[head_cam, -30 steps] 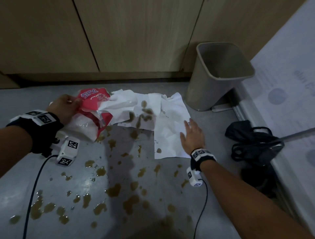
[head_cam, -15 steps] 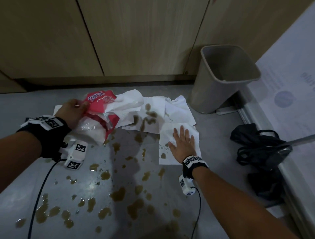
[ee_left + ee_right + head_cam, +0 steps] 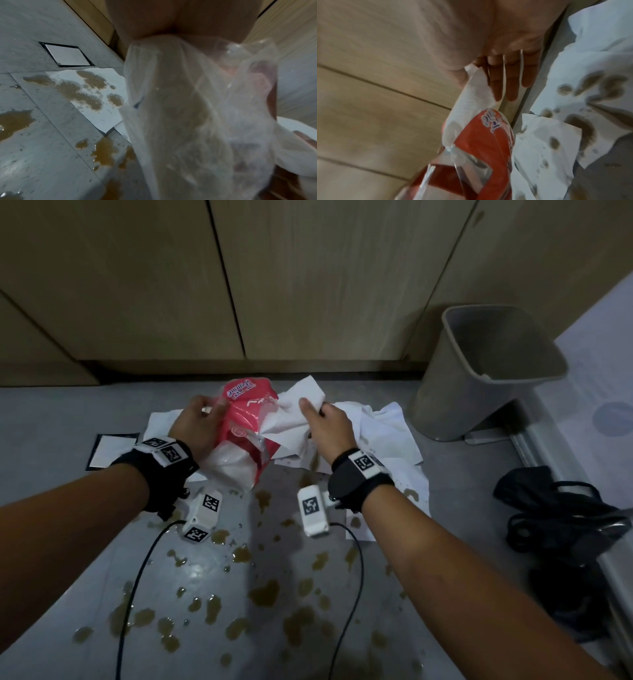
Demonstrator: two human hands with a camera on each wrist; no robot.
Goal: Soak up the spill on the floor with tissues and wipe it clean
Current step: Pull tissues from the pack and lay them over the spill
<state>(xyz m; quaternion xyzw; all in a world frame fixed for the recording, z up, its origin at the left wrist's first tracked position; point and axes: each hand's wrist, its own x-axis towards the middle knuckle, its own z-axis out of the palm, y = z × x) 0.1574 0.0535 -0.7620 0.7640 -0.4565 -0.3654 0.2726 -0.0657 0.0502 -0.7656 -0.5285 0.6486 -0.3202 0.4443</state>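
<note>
At far left a square floor plate [image 3: 111, 449] sat flush in the floor [image 3: 51, 419], with one stained tissue [image 3: 96, 94] laid beside it, its near corner lifting a little off the tiles. I took that sheet as placed to drink up the blots under it.

My left hand [image 3: 197, 424] was curled round the left side of the red pack [image 3: 246, 419], fingers wrapped on the plastic, and I judged it was there to brace the pack so a sheet could come free without dragging the whole bag. The pack stood tilted above the wet floor; through the left wrist camera its clear lower half filled the view and looked blurred, so I could not tell whether it touched the liquid.

My right hand [image 3: 329, 429] was clamped on a fresh sheet [image 3: 291, 419] at the pack's mouth, thumb and first finger pinching its upper edge while the other fingers [image 3: 511, 81] lay straight. The two hands were close together, each on its own end of the same pull.

Right of that, more tissues [image 3: 394, 433] lay overlapped and spotted brown, covering only the far strip of the spill [image 3: 263, 594]. Most of the spill lay bare nearer me, between and below my forearms, so that was the open room for the next sheets. The wrist cables trailed across it. The bin [image 3: 486, 371] stood open at far right, against the cupboards [image 3: 308, 285], with a dark bag [image 3: 561, 518] near a raised edge hemming that side.
</note>
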